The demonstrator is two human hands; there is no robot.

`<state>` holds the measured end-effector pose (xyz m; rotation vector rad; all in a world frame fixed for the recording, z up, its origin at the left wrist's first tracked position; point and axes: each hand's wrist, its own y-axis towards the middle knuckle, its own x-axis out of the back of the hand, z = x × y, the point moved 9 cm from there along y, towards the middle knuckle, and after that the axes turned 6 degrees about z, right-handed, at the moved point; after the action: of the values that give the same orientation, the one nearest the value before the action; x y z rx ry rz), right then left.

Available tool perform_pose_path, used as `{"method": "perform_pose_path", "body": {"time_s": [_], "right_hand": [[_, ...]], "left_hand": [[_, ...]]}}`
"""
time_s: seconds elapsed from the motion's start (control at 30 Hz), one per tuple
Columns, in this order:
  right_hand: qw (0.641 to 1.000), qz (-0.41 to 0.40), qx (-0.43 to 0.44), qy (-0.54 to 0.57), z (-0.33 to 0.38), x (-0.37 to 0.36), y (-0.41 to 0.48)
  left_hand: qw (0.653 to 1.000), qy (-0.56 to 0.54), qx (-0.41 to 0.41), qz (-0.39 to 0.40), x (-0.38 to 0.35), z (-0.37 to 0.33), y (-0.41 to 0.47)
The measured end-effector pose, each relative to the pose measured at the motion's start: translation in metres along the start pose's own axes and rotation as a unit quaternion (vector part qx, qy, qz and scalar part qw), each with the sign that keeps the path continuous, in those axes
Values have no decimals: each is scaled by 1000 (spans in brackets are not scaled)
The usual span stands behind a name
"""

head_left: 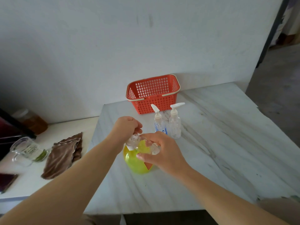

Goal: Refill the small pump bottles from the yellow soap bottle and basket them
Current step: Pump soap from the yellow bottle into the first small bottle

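1. The left hand's fingers were curled tight, their tips pinching the white pump top of a small clear bottle.
2. The right hand was wrapped round that bottle's body, thumb on the near side and fingers curved over the far side. The bottle was held lifted and tipped towards the left (how much liquid it held could not be made out).
3. Directly beneath both hands stood the yellow soap bottle, upright on the marble tabletop towards its left edge, about halfway between the near and far edges. An orange patch of label showed on its right side, and its top was hidden behind the held bottle.
4. Beyond the hands, two more small bottles stood upright just beside each other: the left pump bottle, with blue print, and the right pump bottle, clear. Both had their white pumps fitted.
5. Behind them a red plastic basket with cream handles sat at the far edge of the tabletop, close to the wall and apart from the bottles.
6. Off the left edge lay a lower white counter. It carried a crumpled brown cloth, a glass mug and, farther back, a jar of amber contents.
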<state>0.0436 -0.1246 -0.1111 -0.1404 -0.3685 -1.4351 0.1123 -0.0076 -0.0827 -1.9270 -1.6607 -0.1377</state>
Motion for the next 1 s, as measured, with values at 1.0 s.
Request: {"method": "perform_pose_path", "body": {"time_s": [1.0], "right_hand": [[1000,-19,4,-11,-3,2,-2]], "left_hand": [[995,97,1,23,-7,-2,0]]}}
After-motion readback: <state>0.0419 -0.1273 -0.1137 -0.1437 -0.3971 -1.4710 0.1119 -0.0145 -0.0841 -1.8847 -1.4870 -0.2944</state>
